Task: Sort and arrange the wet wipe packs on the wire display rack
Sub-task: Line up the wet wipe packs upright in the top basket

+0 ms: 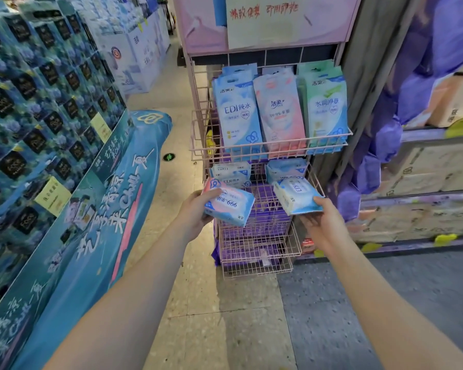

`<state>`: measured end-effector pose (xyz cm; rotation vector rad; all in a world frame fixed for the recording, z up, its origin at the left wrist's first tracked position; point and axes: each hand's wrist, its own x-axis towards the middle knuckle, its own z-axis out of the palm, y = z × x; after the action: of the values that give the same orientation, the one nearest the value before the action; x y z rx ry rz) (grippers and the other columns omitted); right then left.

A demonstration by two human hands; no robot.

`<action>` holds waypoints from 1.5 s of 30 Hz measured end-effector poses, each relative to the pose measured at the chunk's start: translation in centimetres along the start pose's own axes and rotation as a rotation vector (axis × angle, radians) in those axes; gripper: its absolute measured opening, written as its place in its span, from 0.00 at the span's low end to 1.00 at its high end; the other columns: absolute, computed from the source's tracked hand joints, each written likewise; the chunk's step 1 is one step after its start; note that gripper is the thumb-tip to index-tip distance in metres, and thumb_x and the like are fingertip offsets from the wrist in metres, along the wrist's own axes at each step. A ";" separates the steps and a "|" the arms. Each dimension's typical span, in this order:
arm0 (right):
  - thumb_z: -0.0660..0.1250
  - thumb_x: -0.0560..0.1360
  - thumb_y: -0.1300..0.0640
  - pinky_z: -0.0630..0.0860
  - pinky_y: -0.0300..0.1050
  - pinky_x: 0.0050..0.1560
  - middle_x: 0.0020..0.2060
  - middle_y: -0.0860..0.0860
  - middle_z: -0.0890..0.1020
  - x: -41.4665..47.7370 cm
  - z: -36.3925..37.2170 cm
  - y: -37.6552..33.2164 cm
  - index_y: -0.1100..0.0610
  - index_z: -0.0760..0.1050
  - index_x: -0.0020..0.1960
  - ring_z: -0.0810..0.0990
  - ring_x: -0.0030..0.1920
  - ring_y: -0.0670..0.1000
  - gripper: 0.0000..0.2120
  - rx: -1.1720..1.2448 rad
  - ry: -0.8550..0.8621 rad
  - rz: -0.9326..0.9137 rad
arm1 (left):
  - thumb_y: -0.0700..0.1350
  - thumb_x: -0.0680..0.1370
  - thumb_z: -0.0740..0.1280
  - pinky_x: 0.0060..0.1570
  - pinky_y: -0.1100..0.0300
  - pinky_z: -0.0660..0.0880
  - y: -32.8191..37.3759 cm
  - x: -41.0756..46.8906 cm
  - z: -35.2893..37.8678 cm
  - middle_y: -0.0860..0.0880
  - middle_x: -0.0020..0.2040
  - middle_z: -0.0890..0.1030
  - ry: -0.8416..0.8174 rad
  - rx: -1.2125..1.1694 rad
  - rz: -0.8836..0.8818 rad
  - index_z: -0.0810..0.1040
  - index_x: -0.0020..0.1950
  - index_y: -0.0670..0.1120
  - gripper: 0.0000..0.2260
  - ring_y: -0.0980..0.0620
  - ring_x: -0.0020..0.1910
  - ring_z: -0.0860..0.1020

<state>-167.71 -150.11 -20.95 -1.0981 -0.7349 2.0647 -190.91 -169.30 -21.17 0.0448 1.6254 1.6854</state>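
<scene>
A pink wire display rack (pixel 329 134) stands ahead of me. On its top shelf stand upright blue packs (pixel 238 113), pink packs (pixel 278 113) and green packs (pixel 326 108). The middle shelf carries flat blue-white packs at the back left (pixel 230 172) and back right (pixel 286 168). My left hand (pixel 195 212) grips a pink-and-blue pack marked 999 (pixel 231 205) at the shelf's front left. My right hand (pixel 321 222) holds a white-blue EDI pack (pixel 296 194) by its near end at the front right.
Purple packs (pixel 254 231) fill the lower wire shelves. A tall blue product display (pixel 51 102) slopes along my left. Stacked cartons and purple goods (pixel 425 169) sit on shelving to the right. Tiled floor runs between them.
</scene>
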 end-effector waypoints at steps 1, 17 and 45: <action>0.65 0.79 0.61 0.81 0.46 0.49 0.64 0.61 0.80 0.4 0.2 0.1 0.64 0.70 0.71 0.83 0.54 0.56 0.22 0.014 -0.002 0.001 | 0.48 0.75 0.77 0.39 0.61 0.81 0.3 0.3 0.3 0.47 0.54 0.88 -0.008 0.014 0.013 0.77 0.69 0.44 0.24 0.53 0.45 0.88; 0.71 0.78 0.58 0.81 0.49 0.55 0.54 0.56 0.79 2.6 3.1 4.8 0.57 0.70 0.56 0.82 0.51 0.52 0.12 -0.143 0.196 -0.108 | 0.47 0.70 0.83 0.55 0.47 0.83 2.1 6.4 5.6 0.42 0.56 0.87 0.175 0.092 0.144 0.79 0.63 0.38 0.27 0.43 0.54 0.86; 0.78 0.73 0.56 0.82 0.47 0.48 0.49 0.53 0.85 4.2 4.5 5.4 0.55 0.74 0.57 0.85 0.48 0.53 0.18 -0.263 -0.076 0.122 | 0.72 0.56 0.78 0.69 0.46 0.72 1.1 3.4 10.1 0.44 0.67 0.72 0.311 1.173 0.222 0.62 0.75 0.47 0.56 0.41 0.70 0.71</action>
<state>-174.90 -150.92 -24.72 -1.2395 -1.0226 2.1663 -188.60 -158.91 -20.02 0.5710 2.7098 0.6690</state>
